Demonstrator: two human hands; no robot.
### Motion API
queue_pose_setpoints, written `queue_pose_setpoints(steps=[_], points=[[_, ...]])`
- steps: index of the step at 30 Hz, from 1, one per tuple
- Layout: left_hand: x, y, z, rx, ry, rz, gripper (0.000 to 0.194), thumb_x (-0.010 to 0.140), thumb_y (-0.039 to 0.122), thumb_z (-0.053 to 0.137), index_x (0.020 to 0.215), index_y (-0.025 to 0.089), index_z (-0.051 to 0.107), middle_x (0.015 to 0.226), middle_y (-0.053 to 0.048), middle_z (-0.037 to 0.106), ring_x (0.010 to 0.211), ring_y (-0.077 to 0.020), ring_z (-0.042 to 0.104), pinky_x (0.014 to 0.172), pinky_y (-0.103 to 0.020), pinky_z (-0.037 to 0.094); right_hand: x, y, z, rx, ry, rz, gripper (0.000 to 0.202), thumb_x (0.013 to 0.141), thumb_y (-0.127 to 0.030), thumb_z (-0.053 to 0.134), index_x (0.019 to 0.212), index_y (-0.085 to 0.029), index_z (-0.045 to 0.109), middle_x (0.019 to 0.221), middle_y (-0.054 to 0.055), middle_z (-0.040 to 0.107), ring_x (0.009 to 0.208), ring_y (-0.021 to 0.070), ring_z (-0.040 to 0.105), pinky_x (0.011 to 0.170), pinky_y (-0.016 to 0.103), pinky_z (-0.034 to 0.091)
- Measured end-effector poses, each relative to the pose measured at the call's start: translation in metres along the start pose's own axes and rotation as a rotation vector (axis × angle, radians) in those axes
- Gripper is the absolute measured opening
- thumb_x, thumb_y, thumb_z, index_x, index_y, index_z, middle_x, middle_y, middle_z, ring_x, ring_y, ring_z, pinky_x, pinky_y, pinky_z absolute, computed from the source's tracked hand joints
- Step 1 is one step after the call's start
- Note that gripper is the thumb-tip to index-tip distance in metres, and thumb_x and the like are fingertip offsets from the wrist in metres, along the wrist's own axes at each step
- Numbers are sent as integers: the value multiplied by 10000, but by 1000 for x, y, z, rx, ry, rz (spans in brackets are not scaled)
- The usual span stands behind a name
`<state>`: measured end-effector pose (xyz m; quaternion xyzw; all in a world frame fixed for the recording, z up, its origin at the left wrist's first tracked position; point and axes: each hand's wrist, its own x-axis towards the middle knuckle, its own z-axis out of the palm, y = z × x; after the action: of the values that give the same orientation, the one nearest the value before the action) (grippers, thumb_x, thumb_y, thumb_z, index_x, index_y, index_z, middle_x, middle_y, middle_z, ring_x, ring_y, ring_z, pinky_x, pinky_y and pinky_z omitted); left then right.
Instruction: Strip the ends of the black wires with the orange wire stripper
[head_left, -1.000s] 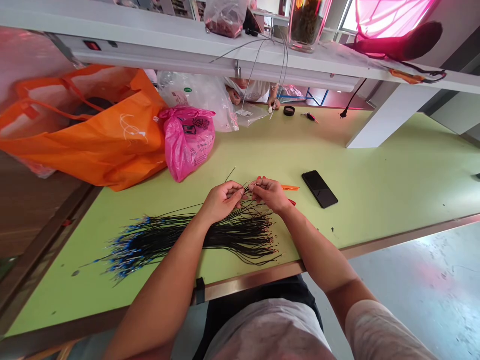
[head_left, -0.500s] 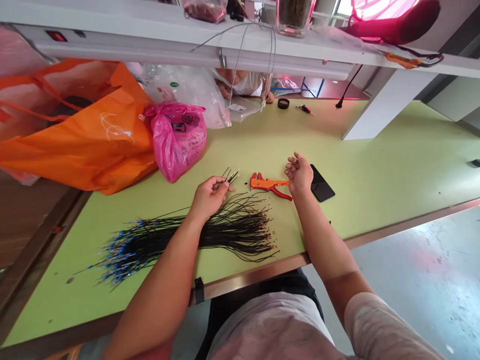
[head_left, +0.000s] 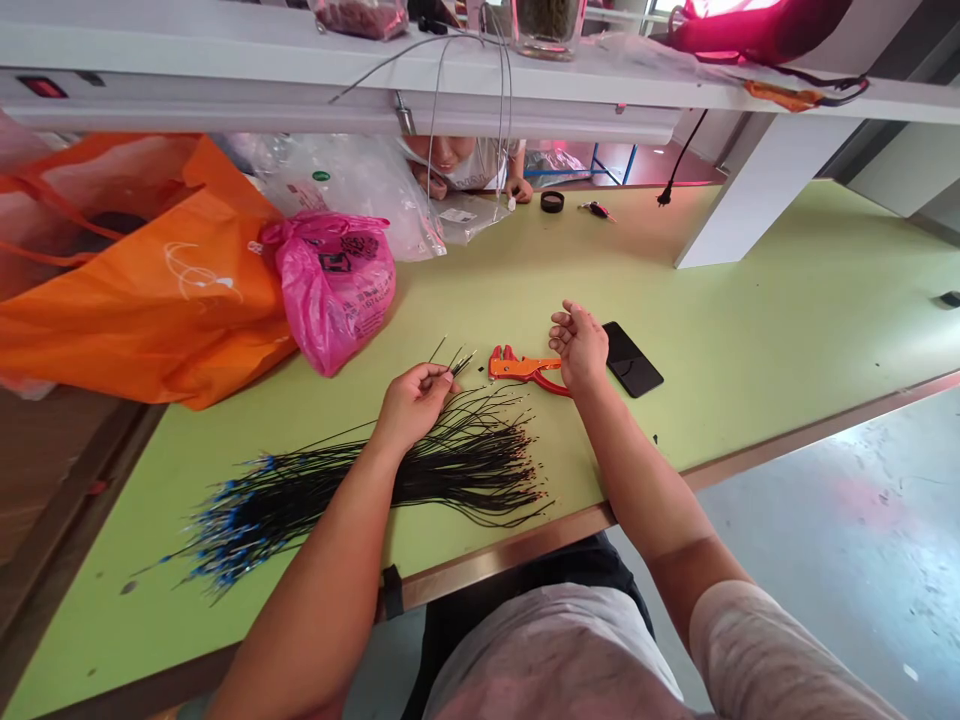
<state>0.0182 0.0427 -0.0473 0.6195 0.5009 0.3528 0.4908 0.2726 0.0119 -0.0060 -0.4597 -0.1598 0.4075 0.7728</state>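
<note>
Several thin black wires (head_left: 463,362) stick up from the pinched fingers of my left hand (head_left: 411,402). Beneath my left forearm lies a wide bundle of black wires (head_left: 450,460), with blue ends at the left and stripped-looking tips at the right. My right hand (head_left: 582,348) rests palm up with its fingers loosely curled apart and nothing in them. Beside it, orange-and-red wire strippers (head_left: 525,368) lie on the green table (head_left: 750,350), their handle ends partly behind the hand. A black phone (head_left: 634,360) is just right of my right hand.
An orange bag (head_left: 150,300) and a pink plastic bag (head_left: 337,290) stand at the left. Across the table, a person's hand (head_left: 517,188) is near clear plastic bags, a black ring (head_left: 552,202) and keys (head_left: 598,210). A white shelf (head_left: 262,50) spans the top.
The view has shifted slightly, so most things appear a little further left. The wires in my left hand have fanned out somewhat. Across the table, more of the person shows below the shelf.
</note>
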Motion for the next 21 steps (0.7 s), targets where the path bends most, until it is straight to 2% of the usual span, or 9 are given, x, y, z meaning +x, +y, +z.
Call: queue_pose_setpoints(steps=[3, 6, 21], points=[[0, -1, 2, 28, -9, 9, 350, 764, 503, 732, 914, 191, 685, 816, -67, 788, 589, -147, 600, 539, -249, 439, -1, 0, 0, -1, -4, 0, 150, 906, -321, 682, 979, -190, 678, 737, 4, 696, 546, 92, 580, 478, 222, 439], [1, -2, 3, 32, -11, 17, 345, 768, 509, 721, 908, 196, 682, 810, -69, 786, 647, -169, 647, 573, -259, 473, -1, 0, 0, -8, -11, -2, 161, 900, -330, 695, 980, -191, 682, 744, 3, 705, 552, 91, 587, 485, 219, 449], [2, -7, 5, 55, -62, 33, 454, 759, 626, 714, 912, 201, 666, 812, -72, 783, 652, -177, 661, 577, -272, 482, -1, 4, -2, -13, -22, 0, 233, 835, -378, 766, 950, -195, 679, 734, 3, 712, 536, 100, 594, 472, 230, 444]])
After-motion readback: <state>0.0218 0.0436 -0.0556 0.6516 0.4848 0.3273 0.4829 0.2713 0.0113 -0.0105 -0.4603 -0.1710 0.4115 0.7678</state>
